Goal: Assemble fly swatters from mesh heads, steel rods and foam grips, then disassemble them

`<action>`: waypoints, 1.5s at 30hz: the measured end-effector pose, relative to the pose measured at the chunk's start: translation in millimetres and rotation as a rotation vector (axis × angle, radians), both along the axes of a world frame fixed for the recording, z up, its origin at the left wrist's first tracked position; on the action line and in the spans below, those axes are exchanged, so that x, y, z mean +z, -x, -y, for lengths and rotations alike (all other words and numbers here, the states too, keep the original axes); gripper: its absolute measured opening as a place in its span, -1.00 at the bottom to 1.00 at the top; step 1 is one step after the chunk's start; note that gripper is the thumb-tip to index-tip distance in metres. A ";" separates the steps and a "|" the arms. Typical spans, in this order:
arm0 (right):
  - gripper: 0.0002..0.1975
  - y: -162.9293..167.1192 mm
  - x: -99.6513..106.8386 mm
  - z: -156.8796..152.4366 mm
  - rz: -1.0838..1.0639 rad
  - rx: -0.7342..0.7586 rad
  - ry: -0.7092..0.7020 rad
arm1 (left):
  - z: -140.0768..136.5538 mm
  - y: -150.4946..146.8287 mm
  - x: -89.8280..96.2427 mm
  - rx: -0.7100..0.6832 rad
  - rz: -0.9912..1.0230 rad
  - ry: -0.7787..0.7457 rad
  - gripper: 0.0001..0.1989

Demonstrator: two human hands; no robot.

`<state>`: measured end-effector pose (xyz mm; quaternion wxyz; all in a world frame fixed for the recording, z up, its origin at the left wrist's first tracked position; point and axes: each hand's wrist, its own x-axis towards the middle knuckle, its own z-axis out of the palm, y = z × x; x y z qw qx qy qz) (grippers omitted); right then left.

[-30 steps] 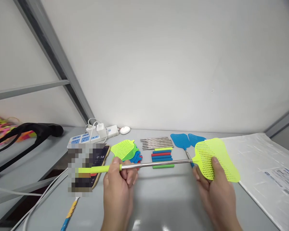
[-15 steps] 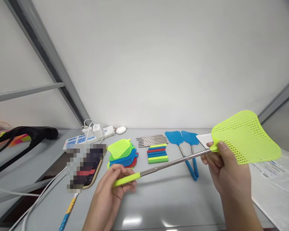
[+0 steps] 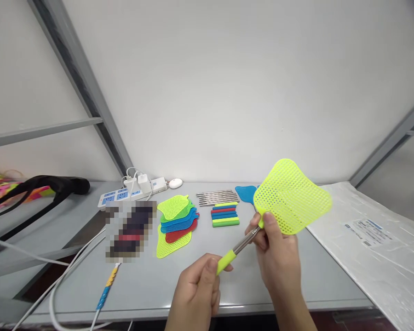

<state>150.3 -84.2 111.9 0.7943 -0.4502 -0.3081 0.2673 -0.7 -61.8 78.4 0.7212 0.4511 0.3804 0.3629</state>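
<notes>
The person is holding a yellow-green fly swatter (image 3: 291, 197) in the air above the front part of the grey table (image 3: 243, 292), slanting up from the left hand to the right. This piece is looking fully put together: its perforated head, short metal shaft (image 3: 246, 240) and matching grip (image 3: 226, 262) are standing joined in one line. Other parts are lying unjoined. Loose swatter heads (image 3: 179, 225) in yellow-green, green, blue and red are fanning out in an overlapping pile on the left, slim metal rods (image 3: 216, 197) are resting side by side farther back, and coloured handle grips (image 3: 225, 215) are forming a row just in front of them. Judging by these, a good share of the parts is remaining loose. A blue swatter head (image 3: 244, 193) is showing behind the held one, but the hands and the yellow-green head are hiding whatever is attached to it.

The left hand (image 3: 200, 280) is closing around the grip, its thumb lying along it and its fingers curling underneath. The right hand (image 3: 279, 253) is pinching the neck where the head is meeting the shaft, its thumb pressing on the near face and its fingers folding behind. Neither hand is touching the table parts.
</notes>
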 end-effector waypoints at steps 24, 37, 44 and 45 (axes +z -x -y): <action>-0.56 -95.0 -41.7 -21.2 0.966 -0.298 1.159 | -50.2 -33.6 -39.9 0.029 -0.456 -0.804 -0.82; -0.69 -120.7 -63.1 -53.4 1.227 -0.183 1.356 | -54.5 -28.1 -67.3 0.061 -0.519 -1.206 -0.85; -0.61 -131.1 -49.2 -27.1 1.160 -0.082 1.240 | -54.7 -34.9 -57.2 -0.136 -0.607 -1.245 -0.87; -0.61 -134.9 -44.5 -21.1 1.146 -0.051 1.208 | -54.4 -39.3 -55.5 -0.191 -0.626 -1.263 -0.87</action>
